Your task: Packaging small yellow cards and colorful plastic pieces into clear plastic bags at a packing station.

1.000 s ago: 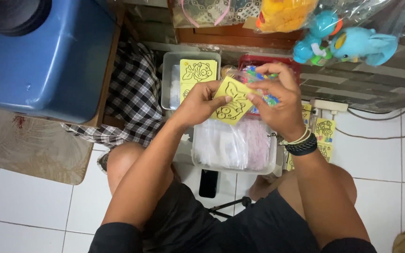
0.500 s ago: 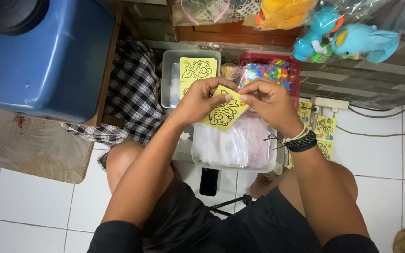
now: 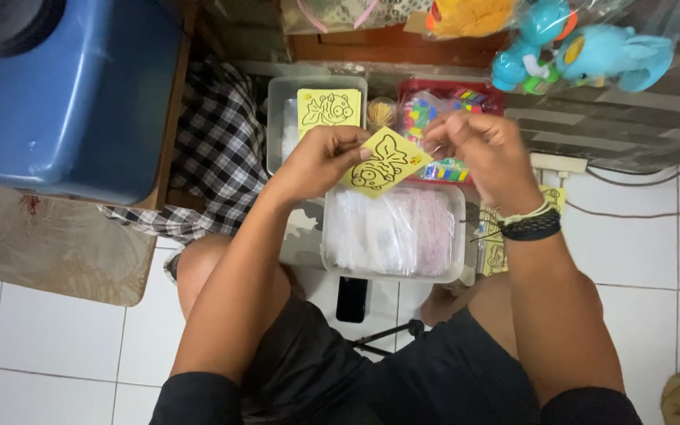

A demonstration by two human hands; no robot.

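You pinch the yellow picture card (image 3: 386, 163) in your left hand (image 3: 320, 160) above the clear tub of bags (image 3: 393, 233), while your right hand (image 3: 482, 148) fingertips close at its corner, so bagging needs a steady grip.

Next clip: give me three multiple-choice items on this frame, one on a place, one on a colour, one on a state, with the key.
1. Where is the clear tub of plastic bags?
A. under the yellow card
B. on the blue bin
C. on the checked cloth

2. What colour is the card in the left hand?
A. red
B. yellow
C. white

3. How is the right hand?
A. flat on the floor
B. raised, fingers pinched at the card's right corner
C. inside the red basket

Key: A, the tub sits just below the card; B, it is yellow with a black outline drawing; B, the fingertips meet beside the card.
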